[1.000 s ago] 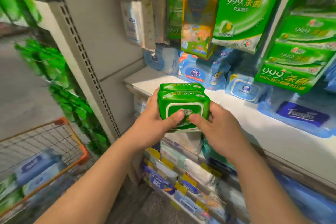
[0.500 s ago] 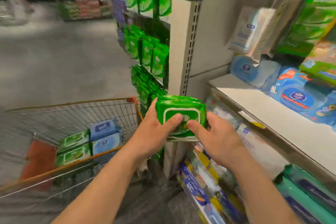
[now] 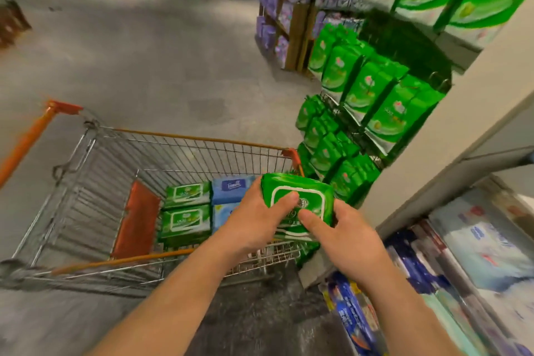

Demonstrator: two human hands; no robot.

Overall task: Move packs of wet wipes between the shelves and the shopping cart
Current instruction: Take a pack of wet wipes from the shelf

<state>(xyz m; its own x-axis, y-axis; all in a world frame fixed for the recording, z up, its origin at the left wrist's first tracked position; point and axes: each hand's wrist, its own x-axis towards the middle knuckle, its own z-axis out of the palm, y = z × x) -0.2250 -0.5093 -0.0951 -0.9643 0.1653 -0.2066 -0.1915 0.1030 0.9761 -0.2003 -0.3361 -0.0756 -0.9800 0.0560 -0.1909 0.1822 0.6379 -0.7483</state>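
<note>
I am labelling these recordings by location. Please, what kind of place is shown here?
Most likely a supermarket aisle. A wire shopping cart holds packs of wipes, shelves beside it are stocked with many identical green packs, and both hands hold a green wet wipes pack over the cart.

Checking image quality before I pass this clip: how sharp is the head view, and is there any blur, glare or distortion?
Head view: the green pack and both hands, left and right, are fairly sharp; the shelves at right and the far aisle are smeared by motion blur; the wide lens bends the cart rim and shelf post; lighting is even, with no strong glare.
</note>
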